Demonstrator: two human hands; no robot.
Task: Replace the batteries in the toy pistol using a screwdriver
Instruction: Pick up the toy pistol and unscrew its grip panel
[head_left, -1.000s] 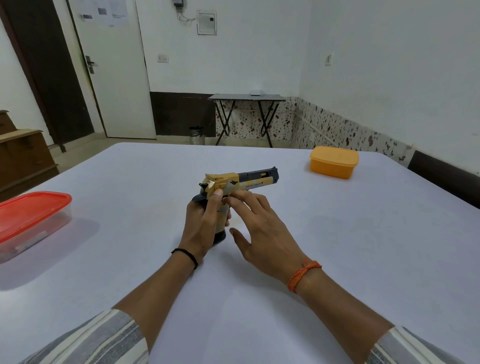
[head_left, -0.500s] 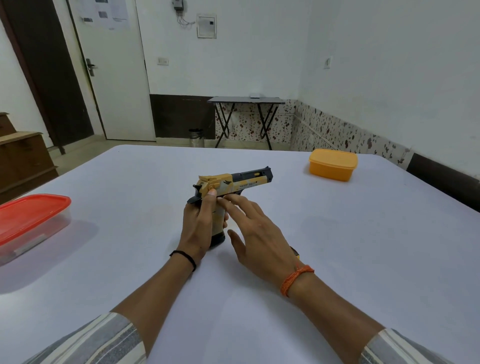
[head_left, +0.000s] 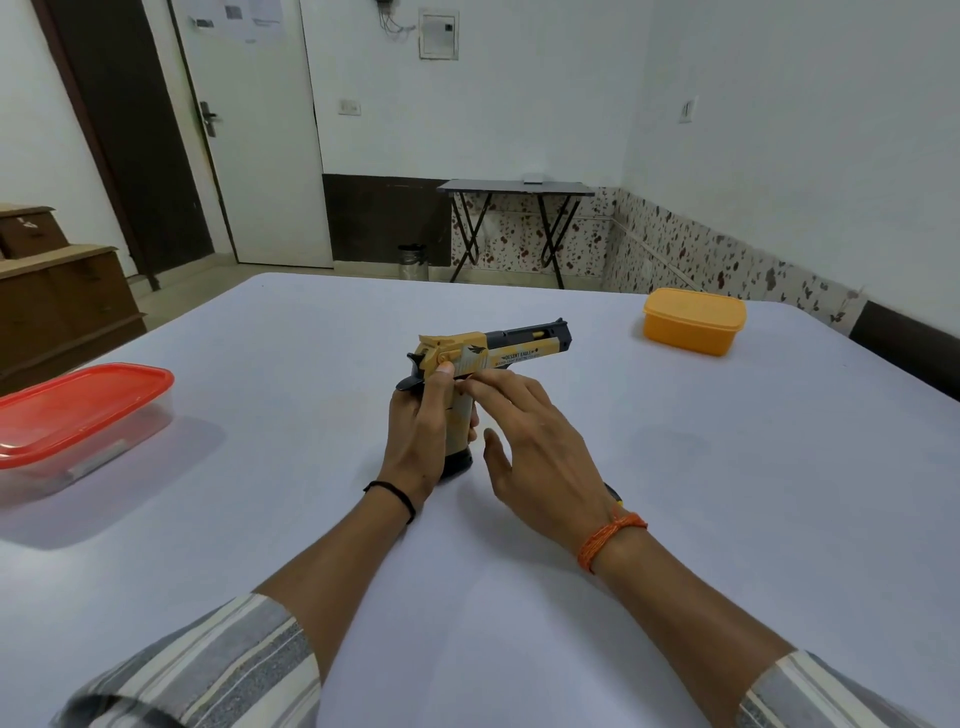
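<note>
A tan and black toy pistol (head_left: 498, 347) stands upright on its grip base on the white table (head_left: 675, 493), its barrel pointing right. My left hand (head_left: 421, 431) grips the handle from the left, thumb up against the rear of the frame. My right hand (head_left: 540, 441) reaches in from the right with straight fingers, the fingertips touching the pistol's side just under the slide. A small black and yellow thing (head_left: 614, 492), partly hidden behind my right wrist, lies on the table; I cannot tell what it is.
A clear box with a red lid (head_left: 72, 415) sits at the table's left edge. An orange lidded box (head_left: 693, 321) stands at the far right. Beyond the table are a folding side table (head_left: 514, 188), a door and a wooden cabinet.
The pistol and both hands have barely shifted. My right fingertips have crept slightly left along the pistol's side towards my left thumb.
</note>
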